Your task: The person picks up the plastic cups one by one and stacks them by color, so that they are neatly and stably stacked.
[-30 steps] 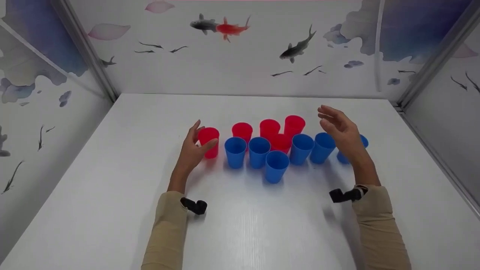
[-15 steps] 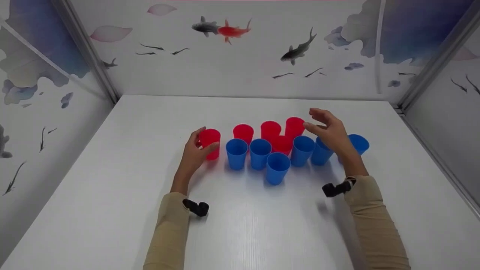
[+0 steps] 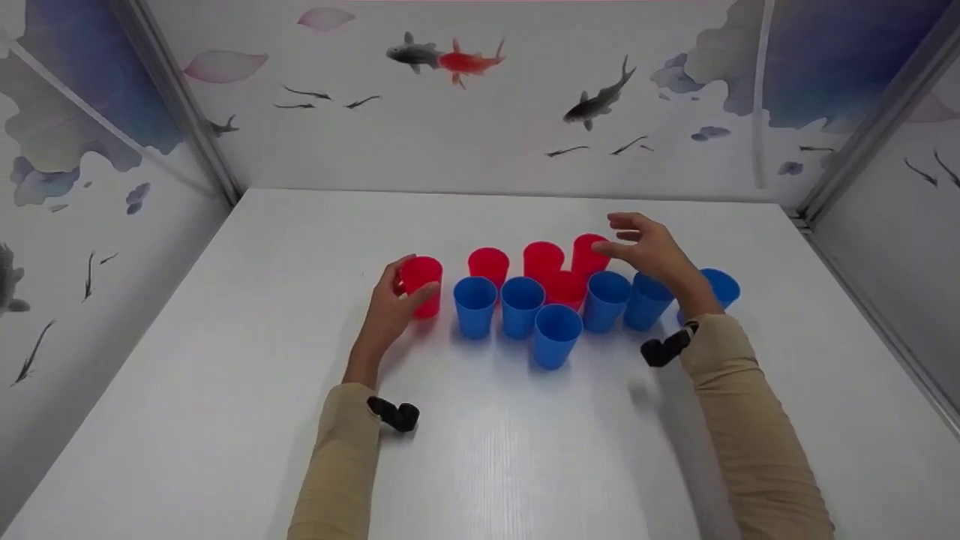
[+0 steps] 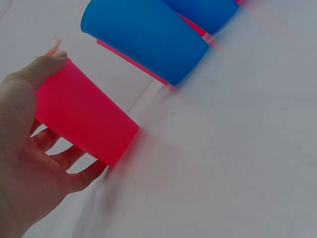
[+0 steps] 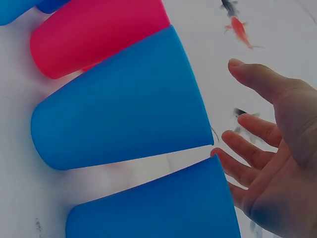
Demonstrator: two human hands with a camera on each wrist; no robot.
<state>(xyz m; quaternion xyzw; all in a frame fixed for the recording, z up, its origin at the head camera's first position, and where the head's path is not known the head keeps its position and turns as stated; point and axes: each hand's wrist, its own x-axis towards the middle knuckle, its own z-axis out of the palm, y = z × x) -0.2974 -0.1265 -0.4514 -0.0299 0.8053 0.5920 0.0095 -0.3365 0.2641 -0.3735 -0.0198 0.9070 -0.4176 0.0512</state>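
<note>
My left hand [image 3: 388, 311] holds a red cup [image 3: 426, 289] at the left end of the group, thumb on its near side and fingers around the back. In the left wrist view that cup [image 4: 84, 114] stands on the table, with the thumb [image 4: 47, 67] near its rim. My right hand [image 3: 651, 251] hovers above the blue cups, beside the rearmost red cup [image 3: 589, 259]. Its thumb overlaps that cup in the head view. In the right wrist view the fingers [image 5: 252, 148] are spread and hold nothing, beyond the rim of a blue cup [image 5: 119, 104].
More red cups [image 3: 543, 259] stand upright in the back row. Several blue cups [image 3: 475, 311] stand in front of them, one blue cup [image 3: 556, 341] nearest me. Another blue cup [image 3: 721, 285] is partly behind my right wrist. Printed walls [image 3: 480, 135] enclose the white table [image 3: 480, 450].
My right hand has moved left, from above the right-hand blue cups toward the rearmost red cup. My left fingers have closed around the left red cup, which stays in place.
</note>
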